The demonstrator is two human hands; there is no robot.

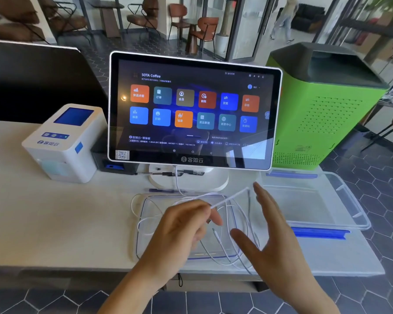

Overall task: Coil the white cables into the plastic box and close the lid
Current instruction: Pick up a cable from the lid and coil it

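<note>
Cables [227,225], thin and white, hang in loose loops over a clear plastic box [143,225] on a pale counter [55,223], seen from the head camera of a person working at a café till. Some loops already lie inside the box; others spill past its near and left edges, and one strand climbs toward the base of the touchscreen [194,112] behind, where it appears to be plugged in, though the socket is hidden.

The left hand [179,232] has its grip closed on a straight run of cable, pinched between thumb and fingertips and lifted above the box, probably to keep the line taut while the slack is gathered. The right hand [272,236] is spread flat with nothing in it, palm turned toward the loops, likely placed to catch the next turn and guide it round.

The lid [309,200], clear with blue clips, lies on the counter just to the right of the box, out of the way until the coiling is done. A white printer [64,141] stands to the left and a green cabinet [322,109] behind the lid. By the look of it, the job is partway through: coils started, lid off.
</note>
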